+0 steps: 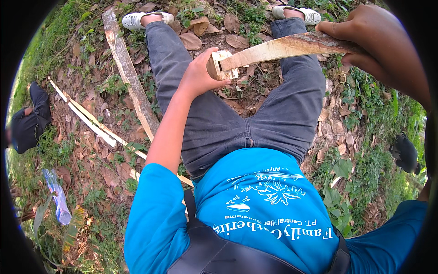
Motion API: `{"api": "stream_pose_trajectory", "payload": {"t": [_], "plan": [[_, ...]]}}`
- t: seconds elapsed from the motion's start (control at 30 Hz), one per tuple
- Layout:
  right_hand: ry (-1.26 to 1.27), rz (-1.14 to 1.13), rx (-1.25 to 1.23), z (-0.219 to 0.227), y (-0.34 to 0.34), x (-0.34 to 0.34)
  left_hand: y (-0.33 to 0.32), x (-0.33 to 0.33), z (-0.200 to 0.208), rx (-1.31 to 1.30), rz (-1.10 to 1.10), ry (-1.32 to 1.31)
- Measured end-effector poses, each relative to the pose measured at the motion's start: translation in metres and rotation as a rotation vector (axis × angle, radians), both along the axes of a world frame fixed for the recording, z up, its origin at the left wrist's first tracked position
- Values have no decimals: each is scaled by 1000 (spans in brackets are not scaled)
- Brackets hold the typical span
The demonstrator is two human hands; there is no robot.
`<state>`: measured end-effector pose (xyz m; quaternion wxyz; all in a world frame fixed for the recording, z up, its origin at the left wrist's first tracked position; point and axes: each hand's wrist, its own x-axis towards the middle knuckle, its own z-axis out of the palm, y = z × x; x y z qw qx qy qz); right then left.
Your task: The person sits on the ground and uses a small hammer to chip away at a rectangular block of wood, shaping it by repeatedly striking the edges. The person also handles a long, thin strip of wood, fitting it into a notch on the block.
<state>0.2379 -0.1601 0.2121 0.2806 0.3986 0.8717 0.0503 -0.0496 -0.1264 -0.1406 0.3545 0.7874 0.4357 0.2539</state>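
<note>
My left hand is closed round a small pale wooden block, held above the ground between my spread legs. A dark slot-like gap shows in the block. From the right comes a long split piece of wood, pale on its flat side with brown bark along one edge. Its narrow end meets the block at the gap; how deep it sits I cannot tell. My right hand grips the other end of this wood, thumb and fingers wrapped over the bark.
Dry leaves and green weeds cover the ground. Left of my legs lie a bark-covered plank and thin split strips. Farther left are a clear bluish plastic piece and a person in dark clothes. A dark object is at the right.
</note>
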Motion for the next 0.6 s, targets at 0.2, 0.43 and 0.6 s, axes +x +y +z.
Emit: {"api": "stream_pose_trajectory", "payload": {"t": [0.2, 0.43, 0.6], "plan": [[47, -63, 12, -5, -16, 3, -10, 10, -2, 17, -106, 61], [-60, -111, -209, -14, 7, 20, -29, 19, 30, 112, -103, 139], [105, -193, -46, -11, 0, 14, -19, 87, 126, 301, -129, -288]]}}
